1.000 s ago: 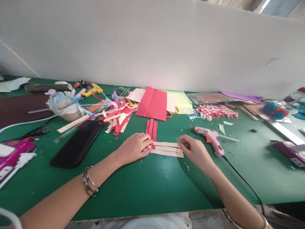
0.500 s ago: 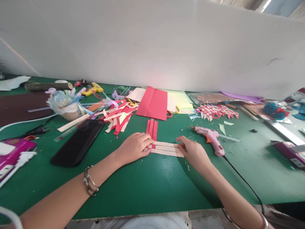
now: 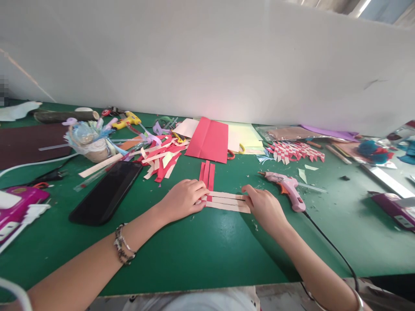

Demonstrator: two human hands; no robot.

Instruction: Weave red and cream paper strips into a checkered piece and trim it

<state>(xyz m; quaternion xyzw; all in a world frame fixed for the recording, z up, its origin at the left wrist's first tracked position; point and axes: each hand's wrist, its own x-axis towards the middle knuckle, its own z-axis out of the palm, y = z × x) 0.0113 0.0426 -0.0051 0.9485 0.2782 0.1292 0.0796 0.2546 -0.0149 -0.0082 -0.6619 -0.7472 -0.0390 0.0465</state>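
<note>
Pale pink paper strips (image 3: 227,202) lie side by side across the green table, with narrow dark gaps between them. Red paper strips (image 3: 207,176) stand away from me at their left end, where a small red square shows the two colours crossing. Over that crossing lies my left hand (image 3: 186,198), its fingers closed on the strips and hiding part of the weave. At the other end, my right hand (image 3: 264,208) has thumb and fingers closed on the pale strips' right ends.
A pink glue gun (image 3: 287,186) lies right of my right hand, its cord running to the front edge. On the left are a black phone (image 3: 106,192) and loose strip scraps (image 3: 164,157). Behind are red paper (image 3: 209,140) and woven red-white pieces (image 3: 295,151).
</note>
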